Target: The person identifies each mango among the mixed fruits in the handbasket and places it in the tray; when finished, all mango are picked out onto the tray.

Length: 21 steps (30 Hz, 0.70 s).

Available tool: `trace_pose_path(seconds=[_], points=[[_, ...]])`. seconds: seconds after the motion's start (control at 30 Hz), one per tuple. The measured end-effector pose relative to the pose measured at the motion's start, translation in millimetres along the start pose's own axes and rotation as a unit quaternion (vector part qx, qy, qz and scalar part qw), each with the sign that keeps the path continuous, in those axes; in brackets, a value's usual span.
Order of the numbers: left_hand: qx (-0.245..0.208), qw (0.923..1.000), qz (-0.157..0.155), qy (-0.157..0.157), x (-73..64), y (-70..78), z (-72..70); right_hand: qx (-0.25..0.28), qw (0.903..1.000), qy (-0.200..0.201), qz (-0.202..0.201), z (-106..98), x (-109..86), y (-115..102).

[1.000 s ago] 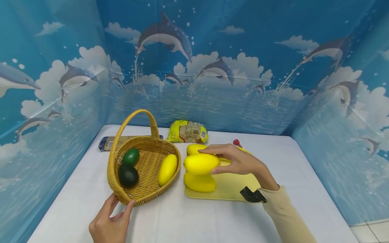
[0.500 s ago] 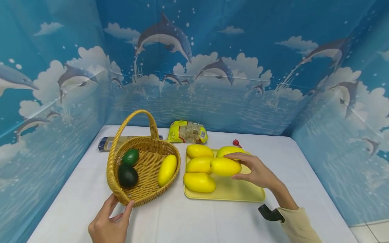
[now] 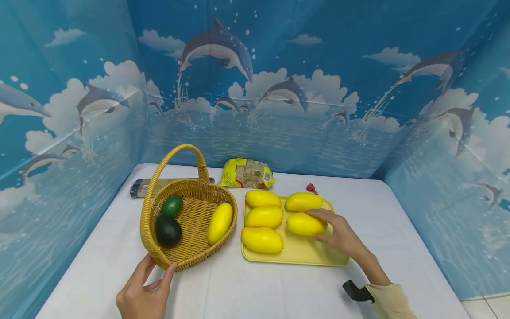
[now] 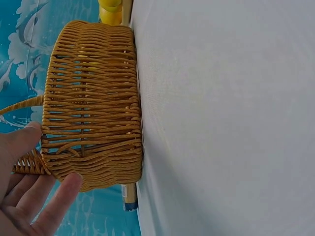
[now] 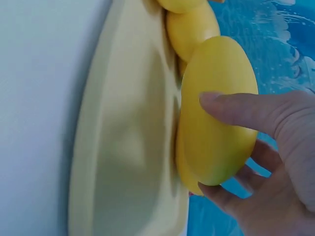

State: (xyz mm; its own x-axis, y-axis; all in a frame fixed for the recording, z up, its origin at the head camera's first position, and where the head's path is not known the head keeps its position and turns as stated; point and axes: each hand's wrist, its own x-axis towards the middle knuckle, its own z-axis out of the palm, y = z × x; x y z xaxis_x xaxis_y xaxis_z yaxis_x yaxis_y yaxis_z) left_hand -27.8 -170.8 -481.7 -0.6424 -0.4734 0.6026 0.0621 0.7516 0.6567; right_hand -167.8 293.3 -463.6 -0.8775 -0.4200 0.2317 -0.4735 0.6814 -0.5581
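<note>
My right hand [image 3: 336, 232] holds a yellow mango [image 3: 306, 223] over the right half of a pale yellow tray [image 3: 296, 254]. The thumb lies across one side of the mango, with fingers at its end, in the right wrist view. Three mangoes [image 3: 262, 240] line the tray's left side, and another mango [image 3: 303, 201] sits just behind the held one. At the left, my left hand [image 3: 143, 288] grips the near corner of a wicker basket [image 3: 191, 226], thumb and fingers spread at its rim. Inside lie a green avocado [image 3: 172, 205], a darker avocado [image 3: 168, 230] and a mango [image 3: 220, 223].
Behind the tray lies a yellow plastic bag [image 3: 247, 173] of brownish contents. A long flat package [image 3: 139, 188] lies partly hidden behind the basket. A small red wrapped item [image 3: 311, 188] rests beyond the tray. Dolphin-print curtains [image 3: 255, 133] enclose the white table [image 3: 223, 288].
My right hand has carried the mango rightward from above the left row and lowered it to the tray's right half, before the back mango. The left hand and basket have stayed put.
</note>
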Motion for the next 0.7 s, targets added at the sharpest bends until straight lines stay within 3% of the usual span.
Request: trace_pose_path(seconds=[0.7], points=[[-0.011, 0.9996, -0.017, -0.020, 1.3, 2.7, -1.8, -0.062, 0.9974, 0.005, 0.037, 16.4, 5.6, 1.2]])
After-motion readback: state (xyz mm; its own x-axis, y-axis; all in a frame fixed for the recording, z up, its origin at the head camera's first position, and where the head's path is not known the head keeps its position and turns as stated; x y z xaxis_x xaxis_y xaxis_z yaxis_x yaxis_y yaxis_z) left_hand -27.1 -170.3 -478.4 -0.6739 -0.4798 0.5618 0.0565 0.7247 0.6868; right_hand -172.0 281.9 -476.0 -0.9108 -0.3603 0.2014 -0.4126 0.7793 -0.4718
